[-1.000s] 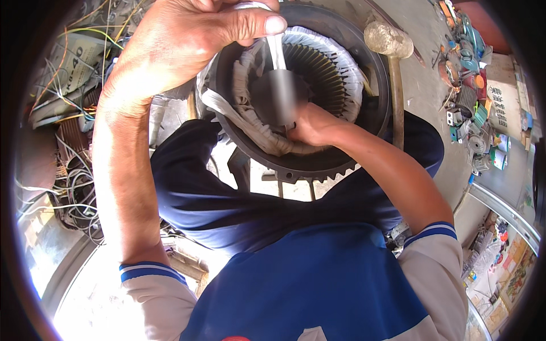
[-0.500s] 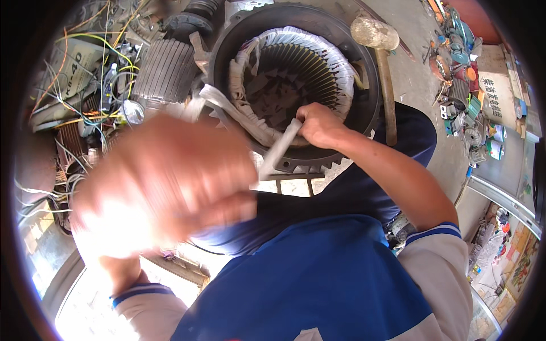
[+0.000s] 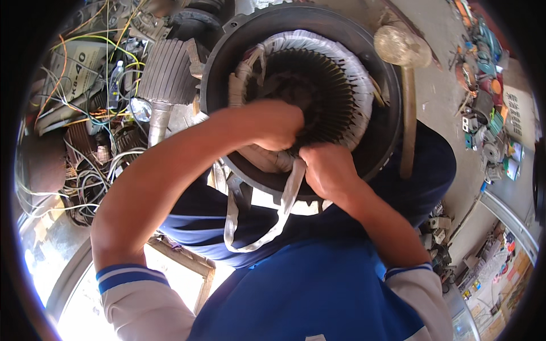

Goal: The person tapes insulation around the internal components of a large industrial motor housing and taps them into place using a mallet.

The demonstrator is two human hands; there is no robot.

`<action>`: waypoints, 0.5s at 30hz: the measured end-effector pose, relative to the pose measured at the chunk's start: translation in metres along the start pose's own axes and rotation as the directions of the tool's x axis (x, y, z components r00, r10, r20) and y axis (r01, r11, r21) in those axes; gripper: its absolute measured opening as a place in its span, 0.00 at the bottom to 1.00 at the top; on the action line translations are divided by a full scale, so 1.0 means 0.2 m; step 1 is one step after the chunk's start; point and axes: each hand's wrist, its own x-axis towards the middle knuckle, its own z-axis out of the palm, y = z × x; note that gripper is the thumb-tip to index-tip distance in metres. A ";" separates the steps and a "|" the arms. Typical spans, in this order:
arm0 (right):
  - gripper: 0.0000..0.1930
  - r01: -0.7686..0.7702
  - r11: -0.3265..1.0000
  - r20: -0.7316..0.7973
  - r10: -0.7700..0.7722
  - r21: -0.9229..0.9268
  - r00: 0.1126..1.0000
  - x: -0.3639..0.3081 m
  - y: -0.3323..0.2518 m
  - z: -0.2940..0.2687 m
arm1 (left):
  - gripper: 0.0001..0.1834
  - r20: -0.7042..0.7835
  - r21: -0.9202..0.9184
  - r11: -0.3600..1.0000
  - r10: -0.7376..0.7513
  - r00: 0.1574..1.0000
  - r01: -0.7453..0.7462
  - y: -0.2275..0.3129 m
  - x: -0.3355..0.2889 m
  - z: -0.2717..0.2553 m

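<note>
The left hand (image 3: 278, 125) is now reaching over the near-left part of the wrapped ring (image 3: 357, 74) and into its opening; half a second ago it was sweeping, blurred, above the lap, and the white tape (image 3: 292, 187) was running straight from the right hand (image 3: 330, 170). The tape is now hanging in a slack loop in front of the dark metal housing (image 3: 392, 113), over the trousers (image 3: 432, 150). This slack is indicating that the tape is not being kept under tension at this point. The right hand is closing at the ring's near edge, apparently pinching the tape's upper part. The left hand is curling, but its fingertips are hidden; its grip cannot be told. A mallet (image 3: 402, 46) is resting to the right of the housing.
</note>
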 end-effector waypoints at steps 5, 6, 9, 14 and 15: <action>0.02 -0.011 0.996 0.007 0.011 0.086 1.000 -0.01 0.00 -0.02 | 0.15 0.269 -0.031 0.993 0.120 0.956 -0.116 -0.06 0.38 0.25; 0.03 -0.005 0.997 0.026 0.003 0.077 1.000 -0.01 0.00 -0.02 | 0.15 0.327 -0.010 0.988 0.150 0.933 -0.155 -0.07 0.41 0.25; 0.03 -0.050 0.990 0.052 0.043 0.133 0.998 0.01 0.02 -0.02 | 0.16 0.433 -0.011 0.979 0.186 0.882 -0.201 -0.09 0.47 0.26; 0.03 -0.065 0.982 0.051 0.057 0.179 0.997 0.01 0.03 -0.01 | 0.14 0.333 -0.155 0.968 0.241 0.911 -0.199 -0.12 0.43 0.26; 0.03 -0.047 0.980 0.033 0.042 0.195 0.999 0.01 0.03 -0.02 | 0.14 0.291 -0.214 0.962 0.231 0.928 -0.173 -0.12 0.39 0.25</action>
